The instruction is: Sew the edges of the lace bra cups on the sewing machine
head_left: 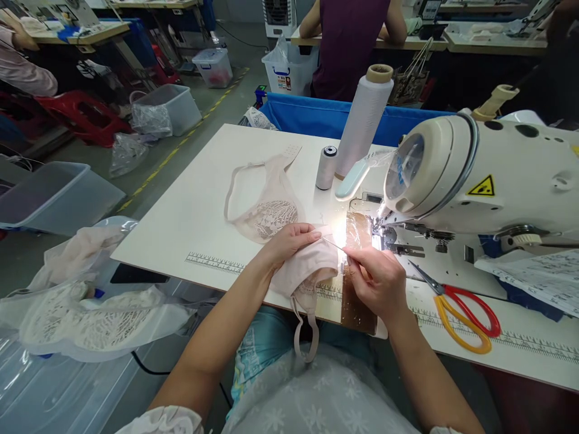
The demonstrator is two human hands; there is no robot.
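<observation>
My left hand [289,241] is closed on a pale pink bra [304,271] at the near edge of the white sewing table [199,205], fingers pinching the fabric's top edge. My right hand [377,278] pinches a thin metal tool [333,244], perhaps tweezers, whose tip points at the fabric under my left fingers. The bra's strap [304,337] hangs off the table edge over my lap. A second lace bra [266,202] lies flat on the table just behind my left hand.
A white sewing machine [488,175] stands at the right with its lamp lit. Red and yellow scissors [465,310], a tall white thread cone [364,120] and a small spool [326,167] lie nearby. A bag of lace pieces [90,319] sits left. A person [348,42] sits beyond.
</observation>
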